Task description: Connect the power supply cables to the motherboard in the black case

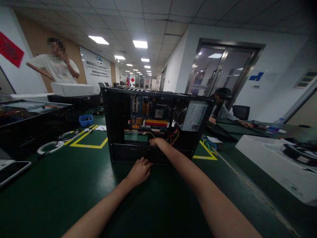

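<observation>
A black computer case (141,154) stands upright on the green table, its open side facing me. Inside it are a motherboard (158,113) with red and yellow memory slots, a power supply (195,115) at the upper right, and a bundle of coloured cables (175,136). My left hand (140,170) rests with its fingers against the bottom edge of the case, holding nothing. Past the lower panel, my right hand (156,142) reaches into the case near a thin yellow wire. Its fingers are hidden inside, so what it touches cannot be made out.
Left of the case are a blue bin (86,120), white cable coils (50,147) and another open case (32,124). At right lies a white box (274,168) with black cables. One person (60,67) stands at the back left; another (224,110) sits at right.
</observation>
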A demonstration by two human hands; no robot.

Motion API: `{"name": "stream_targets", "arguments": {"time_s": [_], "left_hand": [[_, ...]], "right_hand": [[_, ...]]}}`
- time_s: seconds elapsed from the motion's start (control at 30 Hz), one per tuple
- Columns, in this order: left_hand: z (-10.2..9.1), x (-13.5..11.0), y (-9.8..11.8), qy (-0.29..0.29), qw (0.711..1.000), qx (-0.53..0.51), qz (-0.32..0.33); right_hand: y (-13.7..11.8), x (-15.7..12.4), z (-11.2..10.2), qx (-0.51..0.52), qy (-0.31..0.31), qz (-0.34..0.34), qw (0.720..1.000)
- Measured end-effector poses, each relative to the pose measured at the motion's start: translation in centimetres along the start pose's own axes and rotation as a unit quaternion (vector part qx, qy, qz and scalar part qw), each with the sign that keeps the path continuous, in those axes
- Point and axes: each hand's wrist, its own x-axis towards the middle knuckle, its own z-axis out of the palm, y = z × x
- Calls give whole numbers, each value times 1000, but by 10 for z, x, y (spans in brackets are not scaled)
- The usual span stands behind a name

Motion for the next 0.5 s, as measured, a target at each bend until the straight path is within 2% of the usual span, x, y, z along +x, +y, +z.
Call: {"name": "stream_targets", "arguments": {"time_s": [0.1, 0.2, 0.37, 0.5], "left_hand": [[1, 0, 0, 3, 1000, -1, 1], [2, 0, -1, 2, 1000, -1, -1], [0, 0, 0, -1, 1000, 0, -1], [-3, 0, 2, -1, 1000, 0, -5]], "right_hand": [[-2, -4, -1, -62, -44, 11, 997], [-3, -9, -3, -69, -56, -11, 996], [-2, -19, -6, -50, -23, -44, 998], [1, -31, -8, 17, -9, -74, 997]]}}
